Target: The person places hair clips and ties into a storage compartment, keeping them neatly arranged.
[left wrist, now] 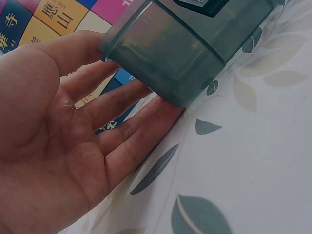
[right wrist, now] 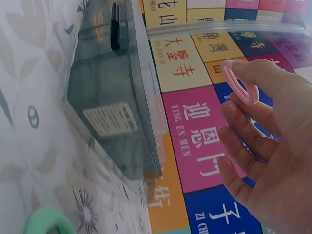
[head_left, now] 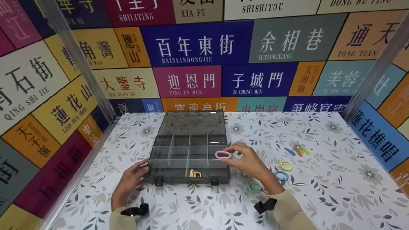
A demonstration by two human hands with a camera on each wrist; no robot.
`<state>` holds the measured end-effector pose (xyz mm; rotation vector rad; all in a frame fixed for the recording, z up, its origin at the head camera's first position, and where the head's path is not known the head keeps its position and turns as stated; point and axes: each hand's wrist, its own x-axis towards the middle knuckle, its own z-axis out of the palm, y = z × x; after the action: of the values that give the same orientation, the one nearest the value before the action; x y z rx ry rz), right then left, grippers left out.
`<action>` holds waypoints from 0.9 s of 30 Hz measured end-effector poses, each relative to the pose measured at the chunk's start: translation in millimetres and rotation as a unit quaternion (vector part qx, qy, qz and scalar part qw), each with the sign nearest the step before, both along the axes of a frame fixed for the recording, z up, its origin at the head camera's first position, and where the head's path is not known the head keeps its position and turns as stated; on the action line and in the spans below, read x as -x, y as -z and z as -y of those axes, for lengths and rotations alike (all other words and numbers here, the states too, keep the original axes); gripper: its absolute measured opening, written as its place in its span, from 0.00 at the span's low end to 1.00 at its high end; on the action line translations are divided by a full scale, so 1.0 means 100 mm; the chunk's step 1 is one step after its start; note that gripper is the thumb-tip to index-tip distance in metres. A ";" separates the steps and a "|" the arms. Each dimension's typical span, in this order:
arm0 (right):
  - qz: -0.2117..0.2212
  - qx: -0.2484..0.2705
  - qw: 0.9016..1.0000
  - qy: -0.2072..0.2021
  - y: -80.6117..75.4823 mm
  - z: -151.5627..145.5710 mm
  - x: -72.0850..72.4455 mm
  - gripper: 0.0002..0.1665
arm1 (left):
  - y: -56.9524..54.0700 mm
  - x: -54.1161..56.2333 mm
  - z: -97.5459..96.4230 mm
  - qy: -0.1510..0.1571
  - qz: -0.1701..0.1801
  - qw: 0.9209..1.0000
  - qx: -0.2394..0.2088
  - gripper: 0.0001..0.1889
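Note:
A dark, see-through divided box (head_left: 204,180) stands on the table with its lid (head_left: 191,124) raised at the back. Yellow-orange hair ties (head_left: 195,173) lie in its front compartment. Between thumb and index finger my right hand (head_left: 249,160) pinches a pink hair tie (right wrist: 241,87), held over the box's right side. The other fingers of that hand are loosely bent. At the box's left end is my left hand (head_left: 129,180); its fingers are extended, with fingertips right at the box's lower corner (left wrist: 178,92).
Right of the box lie a yellow hair tie (head_left: 286,165), a blue one (head_left: 281,175) and a green one (head_left: 254,187), partly beside the right forearm. Farther back are a blue clip (head_left: 289,151), an orange clip (head_left: 297,151) and a yellow-green clip (head_left: 305,150). Sign-covered walls enclose the table.

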<state>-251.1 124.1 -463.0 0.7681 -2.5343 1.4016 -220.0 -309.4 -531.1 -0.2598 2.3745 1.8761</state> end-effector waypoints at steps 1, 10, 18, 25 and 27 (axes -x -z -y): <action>0.000 -0.001 1.000 -0.003 0.01 0.03 -0.01 0.17 | 0.00 0.00 0.00 0.000 0.000 1.000 -0.001 0.28; 0.012 -0.003 0.999 -0.039 0.05 0.28 -0.03 0.18 | 0.01 -0.01 -0.01 0.002 -0.009 1.000 -0.015 0.28; 0.011 0.004 0.998 -0.064 0.14 0.47 -0.01 0.17 | 0.02 -0.02 0.00 0.006 -0.012 1.000 -0.009 0.29; 0.025 -0.009 0.997 -0.074 0.20 0.59 -0.02 0.18 | 0.01 -0.02 0.01 0.006 -0.007 1.000 -0.007 0.28; 0.022 -0.015 0.997 -0.076 0.22 0.62 -0.03 0.18 | 0.01 -0.02 0.01 0.005 -0.006 1.000 -0.007 0.28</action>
<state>-248.6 61.8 -484.7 0.9637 -2.5829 1.4430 -217.8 -310.0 -532.1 -0.2352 2.3654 1.8932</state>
